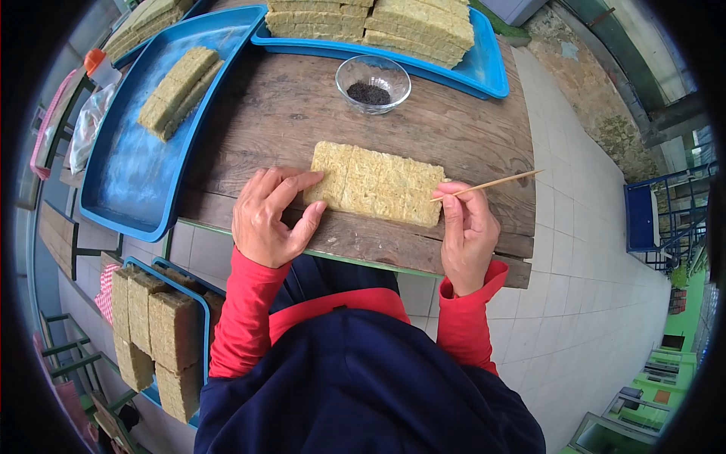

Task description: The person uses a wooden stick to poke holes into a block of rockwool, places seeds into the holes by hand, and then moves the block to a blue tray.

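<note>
A yellowish-green, rectangular slab of fibrous growing medium, scored into small cubes (376, 184), lies flat near the front edge of the weathered wooden desk (454, 125). The left hand (270, 217) rests open, fingers pressing the slab's left end to steady it. The right hand (467, 231) pinches a thin, pale wooden stick (491, 182), its tip touching the slab's right edge. Judged step: working the cubes one by one with the stick, beginning at the right end; the next move would call for a precise, light touch with the slab held firm. A small clear glass bowl of dark seeds (373, 82) stands just beyond the slab. Blue plastic trays (136, 181) carrying further slabs sit to the left and beyond.
</note>
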Demonstrator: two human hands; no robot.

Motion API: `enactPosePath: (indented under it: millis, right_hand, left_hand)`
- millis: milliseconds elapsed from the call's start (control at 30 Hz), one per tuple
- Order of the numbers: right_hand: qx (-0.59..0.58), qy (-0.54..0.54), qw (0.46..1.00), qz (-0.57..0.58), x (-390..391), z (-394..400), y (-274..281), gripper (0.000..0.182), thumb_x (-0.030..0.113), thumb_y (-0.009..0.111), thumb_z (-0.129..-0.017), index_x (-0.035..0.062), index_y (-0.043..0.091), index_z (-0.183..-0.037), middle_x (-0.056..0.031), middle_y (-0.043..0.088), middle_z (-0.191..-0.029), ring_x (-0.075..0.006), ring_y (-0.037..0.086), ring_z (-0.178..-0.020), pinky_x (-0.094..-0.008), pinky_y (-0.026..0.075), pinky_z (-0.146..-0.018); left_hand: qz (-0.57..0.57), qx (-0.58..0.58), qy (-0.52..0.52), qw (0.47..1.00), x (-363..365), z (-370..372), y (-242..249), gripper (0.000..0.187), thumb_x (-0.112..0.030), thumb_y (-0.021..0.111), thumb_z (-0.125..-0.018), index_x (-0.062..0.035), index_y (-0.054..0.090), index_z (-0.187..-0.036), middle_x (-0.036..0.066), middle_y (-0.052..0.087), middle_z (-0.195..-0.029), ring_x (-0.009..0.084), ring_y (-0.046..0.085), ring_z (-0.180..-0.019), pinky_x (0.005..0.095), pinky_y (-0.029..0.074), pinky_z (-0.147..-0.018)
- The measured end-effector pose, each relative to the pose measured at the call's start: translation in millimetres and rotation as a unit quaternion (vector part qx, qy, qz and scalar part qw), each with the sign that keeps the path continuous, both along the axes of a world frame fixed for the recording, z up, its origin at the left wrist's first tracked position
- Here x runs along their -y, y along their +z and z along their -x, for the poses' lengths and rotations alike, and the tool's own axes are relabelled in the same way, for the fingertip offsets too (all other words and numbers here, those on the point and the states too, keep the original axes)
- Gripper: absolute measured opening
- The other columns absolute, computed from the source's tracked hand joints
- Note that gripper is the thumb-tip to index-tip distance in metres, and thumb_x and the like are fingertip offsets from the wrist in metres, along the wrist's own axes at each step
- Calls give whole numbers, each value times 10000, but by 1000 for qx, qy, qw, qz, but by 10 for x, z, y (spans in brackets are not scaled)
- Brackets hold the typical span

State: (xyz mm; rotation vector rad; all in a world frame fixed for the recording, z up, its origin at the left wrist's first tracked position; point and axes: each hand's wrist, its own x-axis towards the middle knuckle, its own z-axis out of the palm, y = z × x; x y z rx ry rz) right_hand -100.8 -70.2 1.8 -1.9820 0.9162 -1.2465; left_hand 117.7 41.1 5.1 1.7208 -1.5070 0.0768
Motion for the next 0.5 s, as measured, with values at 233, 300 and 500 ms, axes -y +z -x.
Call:
enactPosePath:
  millis: [233, 300, 500]
  right_hand:
    - [-2, 1, 1000, -5, -2, 0, 3, 73, 32, 579, -914, 26, 637, -958, -77, 641, -851, -175, 610, -746, -281, 479, -673]
    - [0, 4, 1000, -6, 4, 2, -3, 74, 28, 578, -913, 25, 636, -959, -79, 642, -852, -174, 609, -746, -280, 479, -673]
    - [5, 9, 1000, -9, 9, 3, -11, 79, 25, 581, -911, 25, 638, -965, -80, 644, -854, -174, 606, -741, -275, 479, -672]
  left_hand:
    - [2, 3, -1, 1000, 1, 0, 2, 327, -200, 709, -698, -35, 693, -980, 126, 661, -924, 296, 607, -837, 358, 471, -759]
    - [2, 2, 0, 1000, 0, 0, 1, 326, -199, 709, -697, -35, 693, -979, 125, 661, -925, 295, 606, -835, 358, 471, -758]
    - [3, 3, 1, 1000, 3, 2, 5, 323, -199, 710, -697, -37, 694, -975, 124, 661, -924, 295, 605, -829, 356, 470, -754]
